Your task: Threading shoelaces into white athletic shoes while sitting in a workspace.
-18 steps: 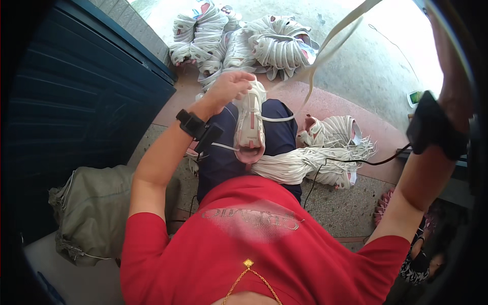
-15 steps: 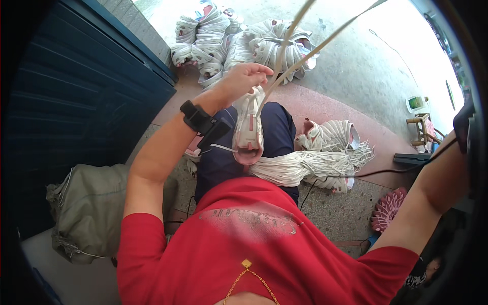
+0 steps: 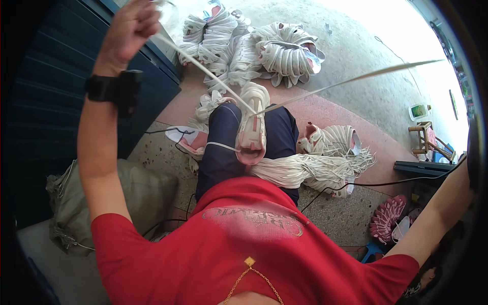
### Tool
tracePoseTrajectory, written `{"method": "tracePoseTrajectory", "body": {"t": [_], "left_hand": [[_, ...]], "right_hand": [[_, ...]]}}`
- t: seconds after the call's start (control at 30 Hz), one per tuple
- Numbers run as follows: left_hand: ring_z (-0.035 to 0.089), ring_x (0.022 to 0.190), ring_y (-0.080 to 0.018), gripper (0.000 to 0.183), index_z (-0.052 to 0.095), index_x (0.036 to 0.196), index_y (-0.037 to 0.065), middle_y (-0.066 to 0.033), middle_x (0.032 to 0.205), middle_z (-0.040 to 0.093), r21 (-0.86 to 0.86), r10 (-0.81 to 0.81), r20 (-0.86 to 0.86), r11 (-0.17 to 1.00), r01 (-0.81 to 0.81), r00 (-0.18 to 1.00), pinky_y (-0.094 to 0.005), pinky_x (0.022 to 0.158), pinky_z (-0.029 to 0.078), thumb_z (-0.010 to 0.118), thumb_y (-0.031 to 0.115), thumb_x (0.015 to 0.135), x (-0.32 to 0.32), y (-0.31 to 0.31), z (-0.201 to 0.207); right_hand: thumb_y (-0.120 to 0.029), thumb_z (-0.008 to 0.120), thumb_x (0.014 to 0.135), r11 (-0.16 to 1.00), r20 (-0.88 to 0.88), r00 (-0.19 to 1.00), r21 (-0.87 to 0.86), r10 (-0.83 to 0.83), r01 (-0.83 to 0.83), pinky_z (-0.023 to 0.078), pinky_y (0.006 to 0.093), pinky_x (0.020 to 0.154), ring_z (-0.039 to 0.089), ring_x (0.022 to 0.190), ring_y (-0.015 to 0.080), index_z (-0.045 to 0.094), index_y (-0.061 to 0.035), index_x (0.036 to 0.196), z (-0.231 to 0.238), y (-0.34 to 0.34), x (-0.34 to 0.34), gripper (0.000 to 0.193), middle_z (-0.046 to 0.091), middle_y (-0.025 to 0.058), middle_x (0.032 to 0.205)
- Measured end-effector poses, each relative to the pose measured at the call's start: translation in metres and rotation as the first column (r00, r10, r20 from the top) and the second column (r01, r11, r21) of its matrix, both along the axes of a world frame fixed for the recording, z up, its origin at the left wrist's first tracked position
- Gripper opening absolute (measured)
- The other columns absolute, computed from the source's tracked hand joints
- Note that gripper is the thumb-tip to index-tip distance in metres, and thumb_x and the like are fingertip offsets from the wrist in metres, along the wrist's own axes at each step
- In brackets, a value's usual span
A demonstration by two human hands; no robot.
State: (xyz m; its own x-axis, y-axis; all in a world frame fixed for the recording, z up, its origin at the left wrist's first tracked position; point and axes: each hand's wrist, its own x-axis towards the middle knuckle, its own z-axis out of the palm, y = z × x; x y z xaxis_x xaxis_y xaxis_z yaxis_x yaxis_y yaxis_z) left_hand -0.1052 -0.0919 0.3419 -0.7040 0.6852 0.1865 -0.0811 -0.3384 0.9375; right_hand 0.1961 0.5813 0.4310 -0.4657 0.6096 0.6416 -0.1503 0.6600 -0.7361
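Note:
A white sneaker upper (image 3: 258, 131) with pink lining lies across my thighs, its heel opening toward me. From its lacing area two ends of a pale shoelace (image 3: 208, 74) run out in a wide V. My left hand (image 3: 131, 31) is raised at the upper left, fingers closed round the end of one side. The other side stretches to the upper right. My right forearm (image 3: 447, 203) reaches to the right rim, where the hand is out of the picture. Beside the upper, a thick bundle of white laces (image 3: 290, 168) lies over my right thigh.
Stacked white uppers (image 3: 284, 53) lie on the floor ahead; more uppers (image 3: 330, 137) sit to my right. A blue metal door (image 3: 56, 86) and an olive sack (image 3: 117, 208) stand on my left. A black cable (image 3: 386, 182) crosses at right, near a small stool (image 3: 424, 137).
My left hand has moved from above the upper to the far upper left, pulling its lace side along. The two lace sides, close together before, now spread wide apart.

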Motion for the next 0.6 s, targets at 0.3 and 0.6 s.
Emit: {"method": "tracePoseTrajectory", "body": {"t": [0.3,0.6], "left_hand": [[0.041,0.058,-0.0057,0.018,0.058,0.113,0.004,0.0034,0.071,0.044,-0.231,0.95,0.13,0.306,-0.924,0.283,-0.0213,0.05,0.032,0.055,0.018,0.103,-0.014,-0.3,-0.036],[0.067,0.075,-0.0158,0.022,0.066,0.111,0.001,-0.0063,0.09,0.071,-0.574,0.178,0.485,0.804,0.158,0.856,-0.0305,0.073,0.052,0.061,0.017,0.096,0.112,0.016,-0.274]], "right_hand": [[-0.016,0.055,0.096,0.892,0.388,0.891,-0.45,0.236,-0.04,0.047,0.0448,0.091,0.06,0.107,0.033,0.068,-0.0033,0.098,-0.218,-0.029,-0.014,0.018,0.067,0.0156,0.112],[-0.017,0.053,0.095,0.647,0.68,0.314,-0.307,0.662,-0.698,0.046,0.048,0.092,0.058,0.109,0.0373,0.068,-0.0032,0.095,-0.423,-0.345,-0.044,0.02,0.067,0.0161,0.11]]}}
